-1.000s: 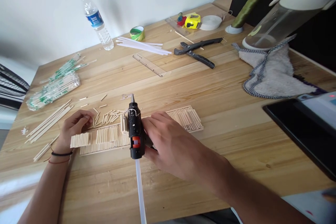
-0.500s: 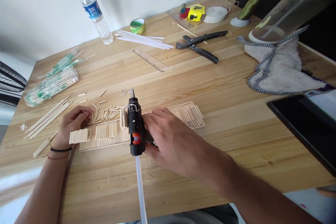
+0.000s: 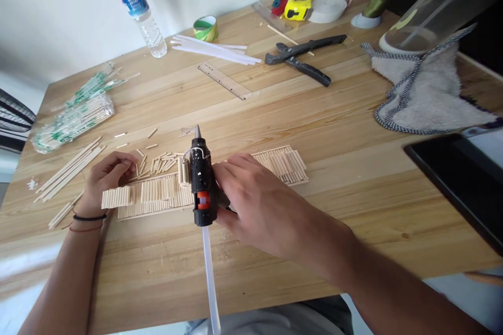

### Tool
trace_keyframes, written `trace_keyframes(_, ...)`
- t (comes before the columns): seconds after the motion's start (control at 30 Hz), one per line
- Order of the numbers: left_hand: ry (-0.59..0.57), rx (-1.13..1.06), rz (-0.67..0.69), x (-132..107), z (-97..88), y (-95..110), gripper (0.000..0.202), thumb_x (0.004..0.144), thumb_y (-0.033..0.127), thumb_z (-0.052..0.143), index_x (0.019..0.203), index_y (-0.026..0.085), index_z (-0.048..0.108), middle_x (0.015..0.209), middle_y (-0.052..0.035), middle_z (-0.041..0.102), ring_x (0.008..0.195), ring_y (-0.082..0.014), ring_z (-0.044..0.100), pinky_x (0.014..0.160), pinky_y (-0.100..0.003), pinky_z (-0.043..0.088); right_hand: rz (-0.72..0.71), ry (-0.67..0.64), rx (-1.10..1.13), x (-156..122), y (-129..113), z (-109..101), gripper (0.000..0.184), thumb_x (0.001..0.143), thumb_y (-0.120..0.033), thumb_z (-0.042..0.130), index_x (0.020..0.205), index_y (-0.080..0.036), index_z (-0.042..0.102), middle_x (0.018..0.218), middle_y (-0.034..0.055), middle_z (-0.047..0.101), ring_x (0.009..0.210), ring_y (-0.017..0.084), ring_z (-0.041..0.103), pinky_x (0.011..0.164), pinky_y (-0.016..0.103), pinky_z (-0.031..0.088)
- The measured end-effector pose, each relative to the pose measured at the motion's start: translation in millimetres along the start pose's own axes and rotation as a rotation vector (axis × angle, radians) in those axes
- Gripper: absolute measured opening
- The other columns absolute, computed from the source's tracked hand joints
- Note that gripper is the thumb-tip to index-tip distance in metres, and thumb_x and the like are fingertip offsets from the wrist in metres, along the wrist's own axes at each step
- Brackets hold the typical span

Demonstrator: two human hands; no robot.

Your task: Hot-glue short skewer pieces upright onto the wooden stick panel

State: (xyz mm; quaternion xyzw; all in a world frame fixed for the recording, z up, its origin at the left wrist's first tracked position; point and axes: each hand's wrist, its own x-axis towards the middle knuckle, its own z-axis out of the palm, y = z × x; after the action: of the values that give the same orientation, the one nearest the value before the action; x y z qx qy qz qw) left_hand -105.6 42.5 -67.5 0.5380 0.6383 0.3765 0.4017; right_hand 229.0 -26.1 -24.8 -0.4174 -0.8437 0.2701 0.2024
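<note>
My right hand (image 3: 251,193) is wrapped round a black hot glue gun (image 3: 201,178). Its nozzle points away from me, and a clear glue stick (image 3: 210,272) trails out of its back end. Under the gun lies a long panel of short wooden sticks (image 3: 184,198) set side by side, with smaller stick pieces on top. My left hand (image 3: 112,172) rests at the panel's far left with thumb and fingertips pinched together. What the fingertips hold, if anything, I cannot make out. Loose cut sticks (image 3: 163,162) lie just right of those fingers.
Long sticks (image 3: 70,170) and plastic-wrapped stick packs (image 3: 78,120) lie at left. Farther back are a water bottle (image 3: 143,15), a tape roll (image 3: 205,29), spare glue sticks (image 3: 216,49), a ruler (image 3: 223,81) and black cutters (image 3: 302,57). A cloth (image 3: 424,94) and a dark tablet (image 3: 451,183) sit at right.
The view has tilted slightly, so the things on the table appear a little higher. Both hands keep nearly the same pose, and the glue gun stays in my right hand.
</note>
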Motion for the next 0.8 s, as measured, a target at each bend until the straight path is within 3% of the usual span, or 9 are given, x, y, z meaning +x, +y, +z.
trace_keyframes(0.2,0.026,0.035,0.062,1.8,0.7,-2.9,0.012,0.08,0.025,0.074,0.086,0.015,0.075,0.073,-0.002,0.067,0.066,-0.0121,0.058,0.059,-0.023,0.041,0.011,0.009,-0.008,-0.9,0.7,0.2,0.01,0.092,-0.019,0.07,0.094,-0.018,0.06,0.093,0.0068,0.069,0.089,0.025,0.06,0.093,0.041,0.044)
trace_keyframes(0.33,-0.002,0.022,-0.017,1.4,-2.6,-3.9,0.019,0.077,0.032,0.078,0.087,0.017,0.076,0.069,-0.0011,0.065,0.064,-0.013,0.056,0.058,-0.024,0.041,0.006,0.011,0.018,-1.4,-0.5,-0.1,0.011,0.091,-0.018,0.071,0.093,-0.017,0.061,0.093,0.0078,0.071,0.091,0.026,0.061,0.093,0.04,0.045)
trace_keyframes(0.8,-0.042,0.025,-0.006,4.1,-10.0,-8.8,0.036,0.073,0.052,0.084,0.086,0.019,0.077,0.069,-0.0019,0.063,0.063,-0.0155,0.055,0.056,-0.026,0.04,0.02,0.066,0.065,0.0,-3.2,1.9,0.01,0.087,-0.012,0.07,0.093,-0.017,0.063,0.095,0.007,0.073,0.091,0.025,0.063,0.089,0.039,0.047)
